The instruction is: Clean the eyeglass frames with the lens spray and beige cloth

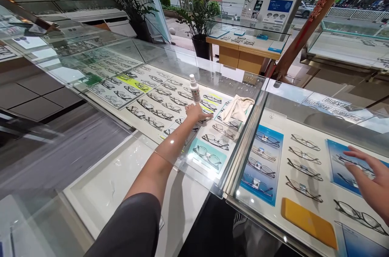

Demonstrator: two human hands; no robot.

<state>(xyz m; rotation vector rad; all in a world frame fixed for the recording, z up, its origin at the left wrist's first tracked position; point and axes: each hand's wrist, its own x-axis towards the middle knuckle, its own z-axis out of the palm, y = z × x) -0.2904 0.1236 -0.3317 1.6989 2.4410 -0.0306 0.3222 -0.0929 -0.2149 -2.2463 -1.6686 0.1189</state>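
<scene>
Your left hand [196,112] is reaching beside the bottle [195,91], grasp unclear; your right hand [371,178] is spreading empty; the cloth [237,108] is lying unheld between.

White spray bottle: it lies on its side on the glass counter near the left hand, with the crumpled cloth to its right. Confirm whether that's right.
Not quite: the head view shows the white spray bottle standing upright, not lying on its side. It is on the glass counter near the left hand, with the crumpled cloth to its right.
</scene>
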